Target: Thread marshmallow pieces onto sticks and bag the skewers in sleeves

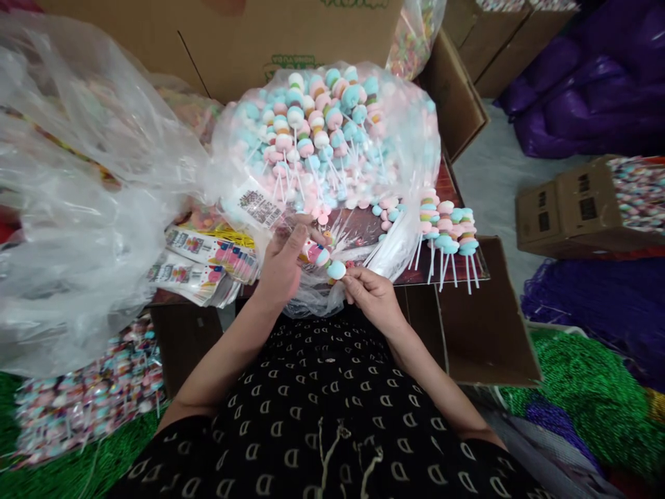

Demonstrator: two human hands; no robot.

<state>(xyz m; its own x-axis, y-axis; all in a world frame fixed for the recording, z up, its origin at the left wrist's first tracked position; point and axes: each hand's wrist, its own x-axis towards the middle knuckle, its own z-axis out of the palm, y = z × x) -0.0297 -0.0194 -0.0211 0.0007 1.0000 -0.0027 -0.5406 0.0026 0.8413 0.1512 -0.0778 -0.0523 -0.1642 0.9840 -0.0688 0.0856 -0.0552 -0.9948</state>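
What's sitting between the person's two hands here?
In the head view, a stack of pastel pink and blue candies lies between the left hand and right hand, over the clear plastic bag.

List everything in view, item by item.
bagged candy sticks: many, pink, blue and cream, in a clear plastic bag at centre
loose candy sticks: several, pink, blue and cream, right of the bag
printed cards: two stacks, white and pink, left of the hands
barcode label: one, black and white, on the bag
cardboard box: one, brown, behind the bag
small carton: one, brown, far right
purple bags: several, upper right
green bead strands: a heap, lower right
held candy stick: one, pink and blue, at the right hand's fingers
left hand: one, at the bag's edge
right hand: one, pinching the held candy stick
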